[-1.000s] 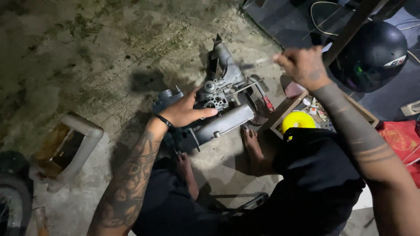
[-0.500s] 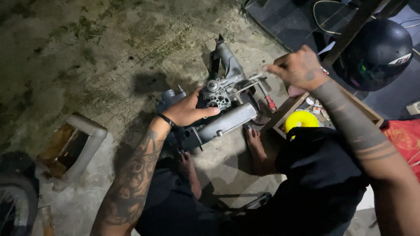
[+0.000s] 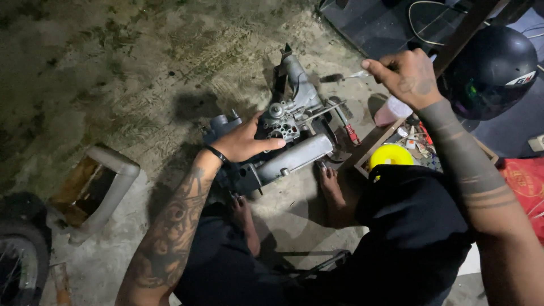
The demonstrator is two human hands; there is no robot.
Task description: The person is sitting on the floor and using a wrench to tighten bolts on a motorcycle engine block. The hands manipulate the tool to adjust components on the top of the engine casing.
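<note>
A grey motorcycle engine block (image 3: 297,116) lies on the concrete floor between my bare feet. My left hand (image 3: 245,141), a black band on its wrist, rests flat on the engine's near side, fingers stretched toward its gears. My right hand (image 3: 407,75) hovers above and to the right of the engine. It pinches the pale handle of a small dark-bristled brush (image 3: 339,77), whose head points left toward the engine's upper end. My right foot (image 3: 330,182) sits just below the engine's silver cover.
A red-handled screwdriver (image 3: 351,134) lies beside the engine. To the right stand a wooden tray (image 3: 367,152) of small parts, a yellow round lid (image 3: 391,154), a pink cup (image 3: 390,111) and a dark helmet (image 3: 488,72). A white plastic housing (image 3: 110,184) and a wheel (image 3: 20,263) lie at left.
My right hand has lifted up and to the right, away from the engine, with the brush in it. The left hand stays on the engine.
</note>
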